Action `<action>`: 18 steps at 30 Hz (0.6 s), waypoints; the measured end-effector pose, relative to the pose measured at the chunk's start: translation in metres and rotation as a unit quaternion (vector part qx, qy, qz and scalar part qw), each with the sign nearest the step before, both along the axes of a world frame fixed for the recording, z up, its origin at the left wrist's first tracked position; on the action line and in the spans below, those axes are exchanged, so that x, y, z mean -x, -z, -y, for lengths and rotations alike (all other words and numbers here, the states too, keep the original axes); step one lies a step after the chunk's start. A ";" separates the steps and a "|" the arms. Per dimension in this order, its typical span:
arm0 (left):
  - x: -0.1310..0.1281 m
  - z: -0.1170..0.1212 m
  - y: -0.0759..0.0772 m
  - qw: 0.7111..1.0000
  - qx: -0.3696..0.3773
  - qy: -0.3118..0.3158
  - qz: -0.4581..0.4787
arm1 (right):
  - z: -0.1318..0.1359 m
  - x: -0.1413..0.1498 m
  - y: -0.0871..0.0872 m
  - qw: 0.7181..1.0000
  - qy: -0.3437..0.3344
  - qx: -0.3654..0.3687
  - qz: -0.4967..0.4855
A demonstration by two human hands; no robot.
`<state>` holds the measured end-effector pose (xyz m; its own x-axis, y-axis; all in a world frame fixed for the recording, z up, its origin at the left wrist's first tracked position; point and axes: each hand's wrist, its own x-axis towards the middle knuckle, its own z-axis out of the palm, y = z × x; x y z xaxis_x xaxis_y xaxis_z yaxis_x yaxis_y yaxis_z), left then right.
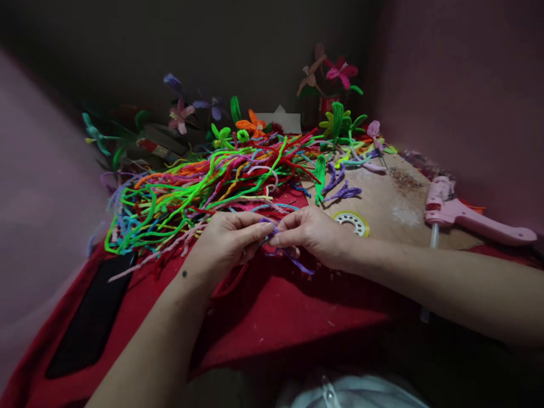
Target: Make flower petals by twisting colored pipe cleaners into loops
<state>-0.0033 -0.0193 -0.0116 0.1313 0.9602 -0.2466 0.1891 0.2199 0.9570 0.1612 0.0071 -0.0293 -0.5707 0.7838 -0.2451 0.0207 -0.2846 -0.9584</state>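
Both hands meet over the front of the red-covered table. Between the fingertips of my left hand [233, 234] and my right hand [312, 233] is a purple pipe cleaner [302, 266], pinched from both sides. Its loose end hangs down to the right, below my right hand. A small dark piece also shows between the fingers; its kind is too small to tell. Right behind the hands spreads a big heap of many-coloured pipe cleaners [204, 181]. Shaped purple petals [342, 190] and a green leaf [320, 175] lie beyond my right hand.
A roll of yellow tape [361, 221] lies by my right wrist. At the right rests a pink glue gun [476, 218] with a glue stick [434, 235]. A black phone-like slab [91, 317] lies front left. Finished pipe-cleaner flowers [253, 123] stand along the back, before the wall.
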 end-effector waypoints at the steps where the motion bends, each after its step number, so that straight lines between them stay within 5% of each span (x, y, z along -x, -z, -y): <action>1: -0.004 0.002 0.000 0.999 -0.022 -0.024 -0.019 | 0.000 0.000 0.001 1.000 0.000 0.004 -0.004; 5: -0.018 0.006 0.003 0.986 -0.108 -0.111 -0.065 | -0.001 0.002 0.009 0.999 -0.003 0.022 -0.038; 10: -0.022 0.006 0.006 0.946 -0.214 -0.136 -0.202 | -0.003 0.002 0.015 0.999 0.010 0.018 -0.047; 18: -0.005 -0.001 0.002 0.999 -0.020 -0.037 -0.010 | -0.003 0.001 0.012 0.998 0.034 -0.004 -0.046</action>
